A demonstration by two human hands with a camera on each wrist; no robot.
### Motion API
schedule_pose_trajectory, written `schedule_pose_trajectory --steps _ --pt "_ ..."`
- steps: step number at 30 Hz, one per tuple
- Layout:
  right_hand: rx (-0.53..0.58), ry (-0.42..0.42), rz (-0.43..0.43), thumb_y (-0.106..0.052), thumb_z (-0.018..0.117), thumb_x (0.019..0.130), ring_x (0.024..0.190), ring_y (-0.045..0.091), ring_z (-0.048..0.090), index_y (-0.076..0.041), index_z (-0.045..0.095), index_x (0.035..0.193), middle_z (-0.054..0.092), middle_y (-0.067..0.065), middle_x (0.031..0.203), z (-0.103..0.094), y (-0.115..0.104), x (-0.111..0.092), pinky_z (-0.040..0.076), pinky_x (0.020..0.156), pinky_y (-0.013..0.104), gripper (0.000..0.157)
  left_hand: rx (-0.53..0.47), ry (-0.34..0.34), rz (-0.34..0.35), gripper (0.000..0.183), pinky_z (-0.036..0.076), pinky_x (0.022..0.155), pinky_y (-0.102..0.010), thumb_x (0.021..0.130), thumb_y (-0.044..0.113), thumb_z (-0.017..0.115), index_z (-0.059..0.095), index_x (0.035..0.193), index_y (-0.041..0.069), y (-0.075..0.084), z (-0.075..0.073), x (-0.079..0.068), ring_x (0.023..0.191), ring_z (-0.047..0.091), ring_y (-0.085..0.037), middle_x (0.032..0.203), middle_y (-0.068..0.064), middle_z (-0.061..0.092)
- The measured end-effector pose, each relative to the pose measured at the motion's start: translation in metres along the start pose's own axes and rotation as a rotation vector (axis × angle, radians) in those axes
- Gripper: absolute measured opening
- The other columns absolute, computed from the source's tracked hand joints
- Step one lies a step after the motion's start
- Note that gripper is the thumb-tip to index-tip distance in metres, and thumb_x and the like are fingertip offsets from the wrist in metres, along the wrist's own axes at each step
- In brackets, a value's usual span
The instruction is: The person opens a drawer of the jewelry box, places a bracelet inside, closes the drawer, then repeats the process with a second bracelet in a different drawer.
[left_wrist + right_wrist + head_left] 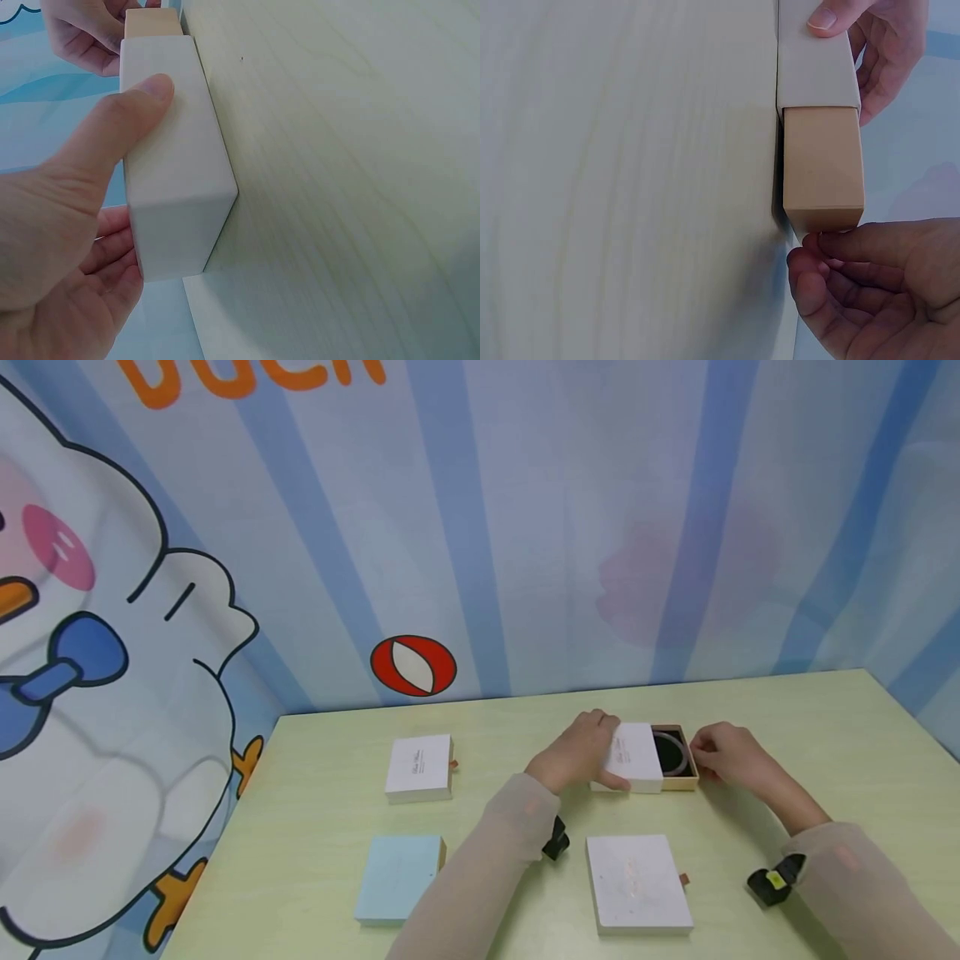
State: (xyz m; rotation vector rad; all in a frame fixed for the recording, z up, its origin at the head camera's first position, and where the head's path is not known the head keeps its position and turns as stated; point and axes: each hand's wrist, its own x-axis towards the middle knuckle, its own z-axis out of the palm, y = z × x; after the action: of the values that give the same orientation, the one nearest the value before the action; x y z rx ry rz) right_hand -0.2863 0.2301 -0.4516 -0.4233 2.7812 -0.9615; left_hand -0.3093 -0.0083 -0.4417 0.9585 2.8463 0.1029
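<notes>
My left hand [577,750] grips the white sleeve [636,758] of a slide-out gift box, thumb on its near side and fingers behind. From its right end sticks out a tan inner drawer [823,159], partly pulled out. A pale ring-shaped bangle [681,754] lies on the drawer's black lining, its left part hidden under the sleeve. My right hand [729,752] is at the drawer's outer end, thumb and forefinger pinched together there. Whatever small tab lies between those fingertips is hidden. The box rests on the table.
A white box [420,767] with a small brown tab lies at the left back. Nearer stand a light blue box [397,878], partly behind the left sleeve, and a larger white box [639,885] with a brown tab. A striped backdrop [525,527] borders the table [300,860].
</notes>
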Motion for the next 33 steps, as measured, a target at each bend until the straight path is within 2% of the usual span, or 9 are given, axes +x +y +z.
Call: schedule_pose_trajectory --steps 33 --pt "0.009 0.012 -0.015 0.001 0.055 0.097 0.052 0.017 0.048 0.005 0.061 0.083 0.055 0.004 0.062 0.0044 -0.0014 0.0036 0.041 0.056 0.034 0.016 -0.007 0.012 0.003 0.097 0.037 0.105 -0.024 0.078 0.057 0.079 0.039 0.149 0.006 -0.0014 0.0032 0.0018 0.126 0.045 -0.021 0.142 -0.008 0.046"
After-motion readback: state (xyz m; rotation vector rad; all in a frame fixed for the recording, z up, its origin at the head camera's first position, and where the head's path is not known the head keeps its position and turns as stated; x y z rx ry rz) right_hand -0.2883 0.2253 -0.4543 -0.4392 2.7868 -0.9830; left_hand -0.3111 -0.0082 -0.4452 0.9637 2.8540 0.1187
